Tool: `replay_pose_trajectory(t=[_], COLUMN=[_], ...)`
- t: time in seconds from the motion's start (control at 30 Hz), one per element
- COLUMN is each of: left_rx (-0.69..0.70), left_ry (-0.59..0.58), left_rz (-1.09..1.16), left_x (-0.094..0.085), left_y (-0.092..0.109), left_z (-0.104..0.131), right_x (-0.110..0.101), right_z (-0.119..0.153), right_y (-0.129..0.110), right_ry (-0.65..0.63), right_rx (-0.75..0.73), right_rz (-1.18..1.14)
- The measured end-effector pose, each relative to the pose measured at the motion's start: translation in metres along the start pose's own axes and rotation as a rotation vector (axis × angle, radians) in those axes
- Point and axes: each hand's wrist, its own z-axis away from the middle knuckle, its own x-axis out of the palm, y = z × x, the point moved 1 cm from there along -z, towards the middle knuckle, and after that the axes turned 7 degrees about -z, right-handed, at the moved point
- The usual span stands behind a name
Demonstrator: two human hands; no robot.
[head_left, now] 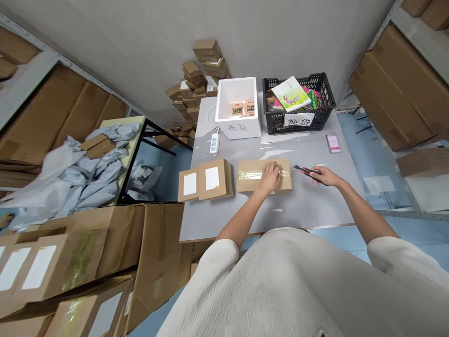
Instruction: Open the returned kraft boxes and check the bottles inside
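A cardboard box with shiny clear tape along its top lies on the grey table. My left hand bears down on the right half of this box, its fingers bent over the taped top and holding it. Just right of the box, my right hand is closed around a black and red utility knife. The knife points left toward the box, and a gap separates its tip from the cardboard.
Two labelled cartons stand left on the table. Behind are a power strip, a white foam bin, a black crate with books and a phone. Large boxes crowd the lower left; grey bags cover a side table.
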Motion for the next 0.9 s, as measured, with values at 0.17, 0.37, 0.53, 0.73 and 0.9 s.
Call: replay_pose_trajectory(t=[0.17,0.37,0.53,0.73,0.9], left_rx=[-0.023,-0.039,-0.019,0.001,0.0], left_ry=[-0.096,-0.174,-0.183,-0.138,-0.103], left_rz=[-0.051,-0.066,-0.077,-0.116,-0.133], left_x=[0.003,0.009,0.009,0.011,0.016], left_y=[-0.006,-0.013,-0.015,-0.011,-0.01], left_z=[-0.02,-0.033,-0.032,-0.026,-0.024], right_x=[0.013,0.025,0.028,0.029,0.038], right_z=[0.006,0.002,-0.004,-0.005,-0.012], right_y=[0.0,0.003,0.004,0.004,0.008], right_ry=[0.05,0.086,0.08,0.118,0.161], right_rx=[-0.132,-0.212,-0.211,-0.248,-0.252], right_rz=[0.197,0.468,0.495,0.542,0.559])
